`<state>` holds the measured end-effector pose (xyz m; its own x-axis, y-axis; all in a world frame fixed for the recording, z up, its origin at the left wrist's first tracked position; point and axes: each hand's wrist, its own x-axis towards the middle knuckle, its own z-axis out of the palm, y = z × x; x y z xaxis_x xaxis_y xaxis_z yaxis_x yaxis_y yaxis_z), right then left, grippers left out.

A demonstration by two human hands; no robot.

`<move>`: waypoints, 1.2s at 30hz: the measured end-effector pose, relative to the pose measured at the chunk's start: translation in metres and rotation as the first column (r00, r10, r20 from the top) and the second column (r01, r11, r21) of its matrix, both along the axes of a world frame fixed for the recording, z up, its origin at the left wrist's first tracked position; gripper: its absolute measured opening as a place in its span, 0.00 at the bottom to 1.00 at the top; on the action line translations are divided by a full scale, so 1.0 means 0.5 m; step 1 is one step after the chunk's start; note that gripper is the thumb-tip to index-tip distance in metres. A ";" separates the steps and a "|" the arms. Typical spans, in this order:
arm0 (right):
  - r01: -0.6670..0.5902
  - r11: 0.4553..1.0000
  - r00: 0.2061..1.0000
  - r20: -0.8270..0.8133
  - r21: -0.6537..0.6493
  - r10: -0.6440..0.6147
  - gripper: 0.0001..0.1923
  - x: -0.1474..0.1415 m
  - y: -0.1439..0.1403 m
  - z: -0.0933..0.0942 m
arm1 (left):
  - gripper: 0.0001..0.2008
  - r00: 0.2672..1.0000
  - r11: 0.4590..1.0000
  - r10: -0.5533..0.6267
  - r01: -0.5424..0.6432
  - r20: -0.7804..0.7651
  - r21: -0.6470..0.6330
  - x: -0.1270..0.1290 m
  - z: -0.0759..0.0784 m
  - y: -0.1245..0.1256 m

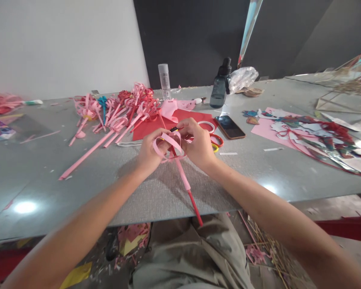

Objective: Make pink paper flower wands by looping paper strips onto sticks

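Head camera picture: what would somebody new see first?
First, the two hands at the middle of the grey table: the left hand and right hand hold a pink paper flower on a red and pink stick. Behind them to the left lies a heap of finished pink and red flowers. A phone lies to the right.

Paper flower (pixel 168 146): pink curled strip loops at top, held up above bench; red stick stem (pixel 190 192) with pink sleeve, slanting down toward bench edge.

Paper-flower pile (pixel 117 110) at ten o'clock of hands — phone (pixel 230 127) at two, bottle (pixel 220 84) behind phone.
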<state>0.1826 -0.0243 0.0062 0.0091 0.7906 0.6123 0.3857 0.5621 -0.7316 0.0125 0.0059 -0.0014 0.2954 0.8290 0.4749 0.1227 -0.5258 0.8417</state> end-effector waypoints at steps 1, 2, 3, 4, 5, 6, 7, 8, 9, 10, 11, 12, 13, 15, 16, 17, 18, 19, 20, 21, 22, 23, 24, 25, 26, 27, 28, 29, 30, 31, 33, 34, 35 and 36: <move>-0.002 1.000 1.000 0.007 0.006 0.002 0.13 0.000 0.000 -0.001 | 0.10 1.000 1.000 0.004 -0.004 -0.008 0.013 0.000 0.001 -0.001; -0.001 1.000 1.000 0.020 0.017 0.000 0.13 -0.001 0.000 -0.002 | 0.10 1.000 1.000 0.010 -0.010 -0.015 0.024 0.000 0.003 -0.002; 0.004 0.999 0.999 0.039 0.035 -0.005 0.12 -0.001 0.000 -0.003 | 0.09 1.000 1.000 0.013 -0.012 -0.023 0.028 0.001 0.005 -0.004; 0.013 0.998 0.998 0.066 0.060 -0.017 0.11 -0.002 0.000 -0.005 | 0.09 1.000 1.000 0.014 -0.013 -0.028 0.028 0.002 0.007 -0.006; 0.031 0.995 0.994 0.099 0.093 -0.040 0.11 -0.002 0.001 -0.006 | 0.09 0.999 1.000 0.015 -0.014 -0.029 0.026 0.003 0.009 -0.008; 0.053 0.990 0.988 0.139 0.132 -0.072 0.11 -0.002 0.002 -0.009 | 0.08 1.000 1.000 0.016 -0.016 -0.023 0.022 0.004 0.011 -0.010; 0.075 0.982 0.977 0.184 0.175 -0.108 0.10 -0.001 0.004 -0.011 | 0.08 1.000 1.000 0.012 -0.012 -0.006 0.009 0.006 0.012 -0.011; 0.092 0.971 0.962 0.231 0.219 -0.143 0.10 0.001 0.006 -0.013 | 0.07 1.000 1.000 -0.002 0.003 0.025 -0.016 0.007 0.012 -0.011; 0.101 0.960 0.945 0.275 0.263 -0.175 0.09 0.002 0.009 -0.016 | 0.06 0.998 0.998 -0.022 0.025 0.065 -0.051 0.008 0.011 -0.011; 0.099 0.947 0.930 0.310 0.306 -0.197 0.09 0.005 0.013 -0.018 | 0.06 0.994 0.995 -0.042 0.051 0.105 -0.087 0.010 0.010 -0.011; 0.085 0.934 0.919 0.334 0.347 -0.208 0.08 0.007 0.017 -0.020 | 0.06 0.988 0.990 -0.062 0.079 0.138 -0.121 0.011 0.008 -0.010; 0.065 0.922 0.914 0.348 0.382 -0.209 0.09 0.010 0.021 -0.023 | 0.06 0.984 0.984 -0.077 0.101 0.162 -0.149 0.012 0.005 -0.009; 0.047 0.910 0.911 0.355 0.413 -0.208 0.10 0.012 0.025 -0.025 | 0.07 0.980 0.979 -0.086 0.117 0.178 -0.170 0.012 0.003 -0.009; 0.017 0.891 0.909 0.365 0.453 -0.203 0.11 0.016 0.032 -0.029 | 0.09 0.973 0.969 -0.090 0.135 0.213 -0.206 0.013 0.001 -0.008; 0.004 0.885 0.907 0.371 0.466 -0.199 0.12 0.018 0.034 -0.030 | 0.10 0.967 0.962 -0.093 0.149 0.236 -0.230 0.013 0.001 -0.008; -0.009 0.877 0.906 0.375 0.481 -0.196 0.12 0.019 0.035 -0.032 | 0.11 0.962 0.953 -0.096 0.163 0.256 -0.256 0.014 0.001 -0.009; -0.022 0.866 0.906 0.377 0.499 -0.194 0.13 0.020 0.037 -0.033 | 0.12 0.958 0.945 -0.098 0.175 0.271 -0.278 0.015 0.002 -0.010; -0.036 0.853 0.906 0.377 0.521 -0.192 0.13 0.021 0.038 -0.034 | 0.13 0.955 0.939 -0.098 0.182 0.280 -0.293 0.016 0.003 -0.011; -0.050 0.834 0.909 0.371 0.550 -0.190 0.13 0.021 0.039 -0.035 | 0.13 0.953 0.934 -0.098 0.187 0.285 -0.304 0.017 0.004 -0.012; -0.063 0.811 0.914 0.360 0.582 -0.187 0.14 0.022 0.041 -0.036 | 0.13 0.952 0.931 -0.100 0.192 0.289 -0.311 0.017 0.005 -0.013; -0.073 0.788 0.919 0.347 0.612 -0.184 0.14 0.022 0.043 -0.037 | 0.13 0.950 0.930 -0.101 0.195 0.294 -0.311 0.018 0.006 -0.013; -0.080 0.767 0.925 0.333 0.637 -0.181 0.14 0.022 0.045 -0.038 | 0.12 0.948 0.931 -0.103 0.198 0.301 -0.308 0.017 0.007 -0.012; -0.084 0.749 0.931 0.319 0.657 -0.176 0.14 0.022 0.047 -0.039 | 0.12 0.946 0.932 -0.104 0.200 0.307 -0.301 0.015 0.007 -0.010; -0.084 0.736 0.937 0.305 0.671 -0.170 0.15 0.021 0.048 -0.040 | 0.12 0.944 0.935 -0.104 0.200 0.313 -0.292 0.013 0.007 -0.006; -0.081 0.729 0.941 0.293 0.680 -0.168 0.15 0.021 0.049 -0.041 | 0.13 0.944 0.939 -0.102 0.196 0.315 -0.282 0.009 0.007 -0.002; -0.072 0.724 0.946 0.276 0.686 -0.168 0.15 0.020 0.048 -0.041 | 0.13 0.944 0.943 -0.095 0.187 0.316 -0.274 0.005 0.007 0.002; -0.060 0.721 0.954 0.253 0.690 -0.163 0.15 0.019 0.047 -0.040 | 0.13 0.944 0.946 -0.087 0.178 0.319 -0.270 0.001 0.007 0.007; -0.046 0.724 0.962 0.226 0.689 -0.154 0.15 0.017 0.044 -0.039 | 0.13 0.942 0.947 -0.080 0.174 0.325 -0.271 -0.002 0.008 0.010; -0.026 0.737 0.971 0.193 0.675 -0.143 0.15 0.015 0.041 -0.038 | 0.13 0.939 0.947 -0.074 0.172 0.336 -0.273 -0.004 0.008 0.013; 0.005 0.762 0.979 0.151 0.648 -0.135 0.15 0.013 0.037 -0.037 | 0.14 0.935 0.947 -0.070 0.172 0.349 -0.272 -0.005 0.009 0.014; 0.075 0.832 0.992 0.047 0.549 -0.121 0.13 0.008 0.031 -0.035 | 0.14 0.921 0.946 -0.077 0.189 0.382 -0.265 -0.002 0.012 0.013; 0.098 0.868 0.994 -0.007 0.487 -0.108 0.12 0.007 0.029 -0.034 | 0.14 0.913 0.943 -0.083 0.201 0.399 -0.264 0.000 0.013 0.012; 0.108 0.898 0.994 -0.064 0.427 -0.089 0.12 0.006 0.029 -0.033 | 0.13 0.905 0.940 -0.087 0.213 0.417 -0.267 0.002 0.014 0.011; 0.102 0.920 0.991 -0.114 0.380 -0.063 0.11 0.005 0.028 -0.032 | 0.12 0.894 0.934 -0.087 0.227 0.439 -0.277 0.004 0.013 0.010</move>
<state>0.1854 -0.0102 -0.0098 0.1392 0.4889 0.8612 0.3804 0.7765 -0.5023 0.0147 0.0111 0.0053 0.2691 0.9133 0.3059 -0.3348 -0.2091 0.9188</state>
